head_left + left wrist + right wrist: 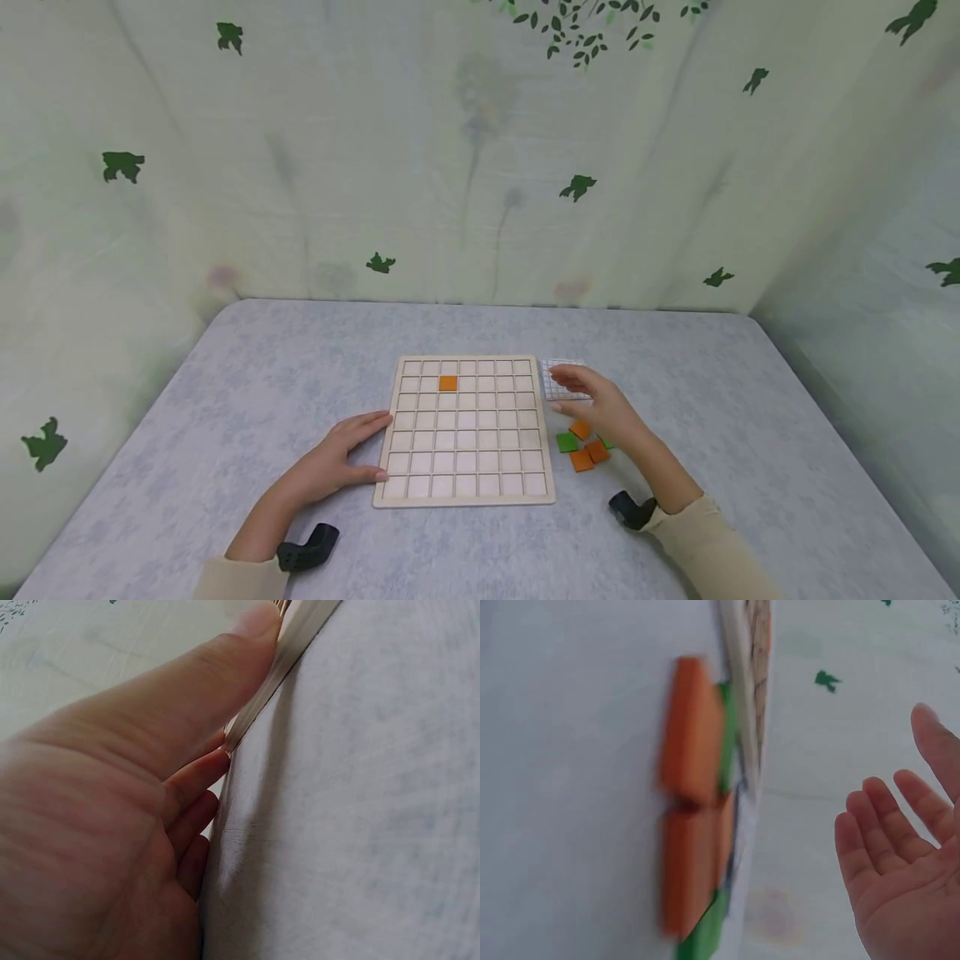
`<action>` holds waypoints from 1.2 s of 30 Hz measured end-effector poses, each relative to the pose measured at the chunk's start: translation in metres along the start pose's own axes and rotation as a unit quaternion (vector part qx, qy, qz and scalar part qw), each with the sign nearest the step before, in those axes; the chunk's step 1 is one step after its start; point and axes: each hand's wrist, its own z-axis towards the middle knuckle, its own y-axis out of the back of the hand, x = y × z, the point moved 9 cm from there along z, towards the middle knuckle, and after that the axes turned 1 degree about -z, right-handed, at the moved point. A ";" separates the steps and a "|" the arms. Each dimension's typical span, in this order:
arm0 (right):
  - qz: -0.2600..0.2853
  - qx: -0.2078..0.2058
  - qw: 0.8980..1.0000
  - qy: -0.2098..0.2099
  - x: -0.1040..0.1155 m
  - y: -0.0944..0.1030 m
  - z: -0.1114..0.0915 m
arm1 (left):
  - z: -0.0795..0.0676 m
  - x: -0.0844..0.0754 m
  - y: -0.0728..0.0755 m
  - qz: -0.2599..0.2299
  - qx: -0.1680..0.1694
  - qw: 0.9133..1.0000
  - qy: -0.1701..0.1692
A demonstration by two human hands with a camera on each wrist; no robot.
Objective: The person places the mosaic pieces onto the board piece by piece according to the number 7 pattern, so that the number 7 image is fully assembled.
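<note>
- Plainly, the pale gridded board [467,421] lay flat on the worktop [285,358], at lower centre of the head view, its squares in seven rows of seven
- A single orange tile [447,383] sat in it, in the second row from the top and the third column from the left
- Left of the board, in the lower half of the frame, the left hand [337,454] touched its left edge, thumb lower and fingertips higher
- That hand's grip was spread wide, fingers nearly straight and curled round nothing; the left wrist view showed the thumb against the board's edge at upper middle
- The right hand [603,410] was at lower right of centre, partly in front of a small gridded card [547,390]; whether it touched the card I could not tell
- Its grip was loose, with a gap between thumb and fingers and nothing held; at lower right of the right wrist view the palm showed bare
- Below that hand in the head view, near the board's right edge, lay three loose orange tiles [581,460] and two green tiles [567,442], the rightmost green one partly hidden
- In the right wrist view these pieces were blurred and crowded together left of centre
- Pale cloth [337,167] with dark green shapes filled the upper half of the head view
</note>
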 end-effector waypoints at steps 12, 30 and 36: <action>-0.063 -0.039 0.995 -0.072 -0.050 0.027 -0.036 | -0.002 -0.002 0.002 0.005 -0.003 1.000 -0.005; -0.134 0.002 0.984 -0.119 -0.062 0.020 -0.028 | -0.001 -0.001 0.001 0.004 0.001 1.000 -0.005; -0.159 0.003 0.979 -0.126 -0.058 0.018 -0.026 | -0.001 0.000 0.000 0.010 -0.003 1.000 -0.010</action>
